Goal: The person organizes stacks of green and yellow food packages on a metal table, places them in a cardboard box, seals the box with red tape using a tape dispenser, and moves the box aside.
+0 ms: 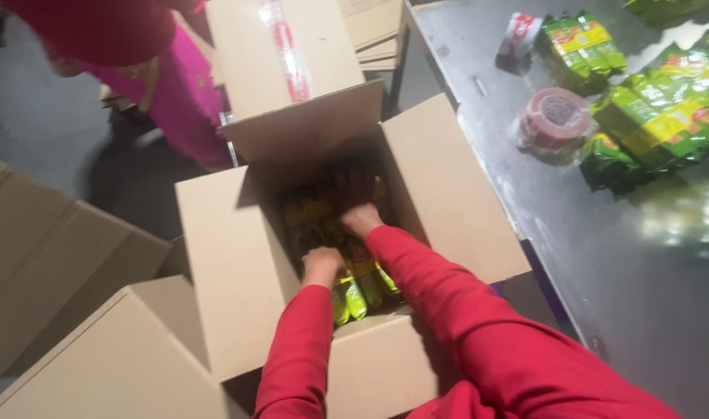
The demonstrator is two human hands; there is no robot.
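An open cardboard box (238, 256) stands in front of me with its four flaps spread out. Inside lie several green and yellow packets (354, 295). Both my arms, in red sleeves, reach down into it. My left hand (322, 264) rests on the packets near the front of the box, fingers curled down onto them. My right hand (356, 198) is deeper in, in shadow, pressing on packets near the far wall. Whether either hand grips a packet is hidden by the dark and the blur.
A metal table (603, 256) on the right holds more green and yellow packets (657, 124) and two rolls of red tape (554, 116). A taped closed carton (280, 54) sits behind the box. Other cartons (52, 256) lie at left. A person in pink and red (160, 70) stands at upper left.
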